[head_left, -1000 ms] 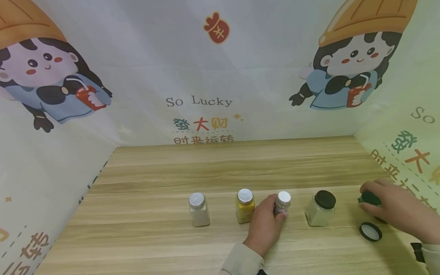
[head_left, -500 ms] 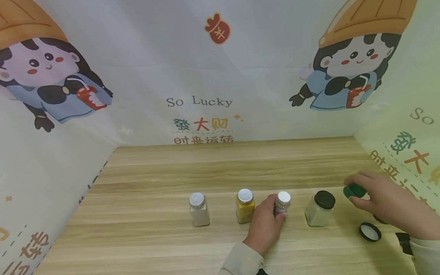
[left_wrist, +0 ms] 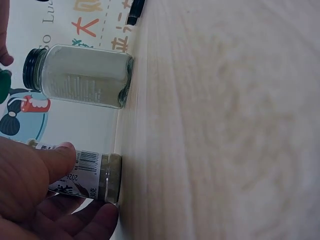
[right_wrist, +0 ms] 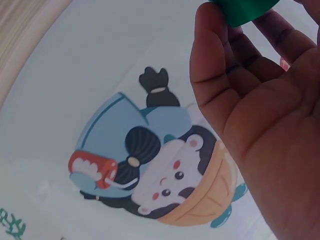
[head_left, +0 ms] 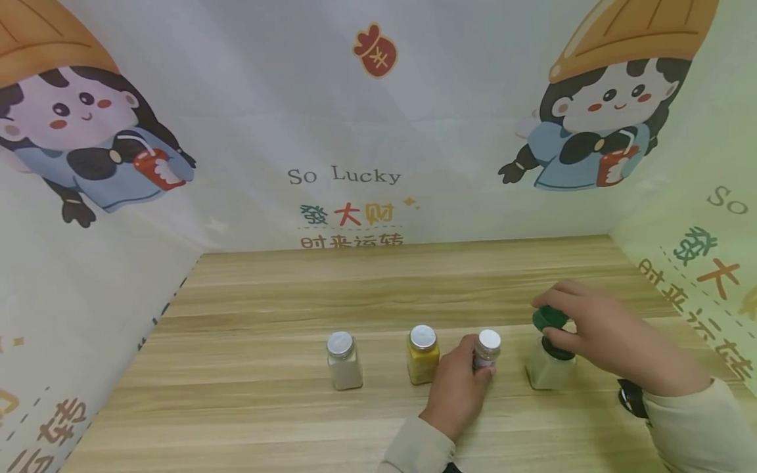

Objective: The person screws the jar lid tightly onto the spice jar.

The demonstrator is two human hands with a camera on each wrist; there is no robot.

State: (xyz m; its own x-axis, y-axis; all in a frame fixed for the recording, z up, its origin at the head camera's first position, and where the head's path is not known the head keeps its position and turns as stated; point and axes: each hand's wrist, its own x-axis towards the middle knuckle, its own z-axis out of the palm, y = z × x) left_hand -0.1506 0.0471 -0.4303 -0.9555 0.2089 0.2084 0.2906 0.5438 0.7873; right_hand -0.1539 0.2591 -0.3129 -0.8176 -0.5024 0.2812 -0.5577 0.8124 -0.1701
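My left hand (head_left: 458,394) grips a small glass spice jar (head_left: 488,343) with a white top, standing on the table. In the left wrist view, thumb and fingers wrap around its printed label (left_wrist: 87,172). My right hand (head_left: 609,335) pinches a green cap (head_left: 547,320) between thumb and fingers, its rim facing down in the right wrist view. In the head view the cap overlaps the black lid of a square glass jar (head_left: 547,371). That jar stands upright to the right of the spice jar.
Left of my left hand stand a jar of yellow contents (head_left: 422,358) and a jar of pale contents (head_left: 344,364), both silver-topped. A loose black lid (head_left: 624,402) lies by the right sleeve, partly covered. Printed cloth walls (head_left: 449,131) enclose the wooden table (head_left: 266,295).
My right hand has lifted the green cap and carried it left, from beside the loose black lid to above the black-lidded jar. The left hand and its spice jar have stayed in place.
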